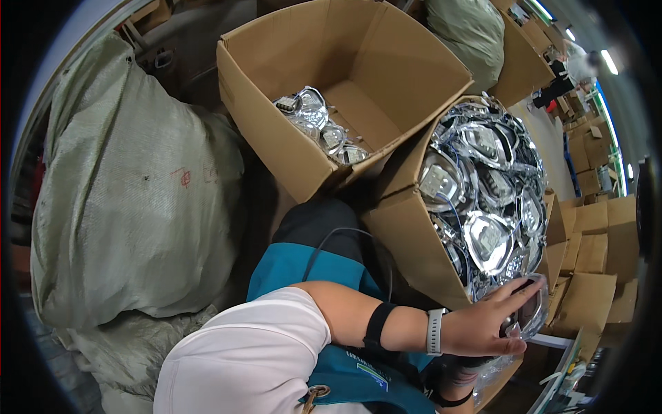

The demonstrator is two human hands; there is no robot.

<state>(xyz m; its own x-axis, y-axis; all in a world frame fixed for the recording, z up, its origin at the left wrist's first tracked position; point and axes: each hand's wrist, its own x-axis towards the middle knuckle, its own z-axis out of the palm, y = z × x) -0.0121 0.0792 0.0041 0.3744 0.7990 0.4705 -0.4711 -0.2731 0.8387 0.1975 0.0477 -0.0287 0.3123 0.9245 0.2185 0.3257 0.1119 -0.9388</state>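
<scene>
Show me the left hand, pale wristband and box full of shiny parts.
Left hand (481, 327): head view, its back.
Pale wristband (434, 332): head view, its strap.
Full box (415, 243): head view, its side wall.

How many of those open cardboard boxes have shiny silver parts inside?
2: the large box at top centre, holding a few, and the heaped box to its right. More may be hidden.
</scene>
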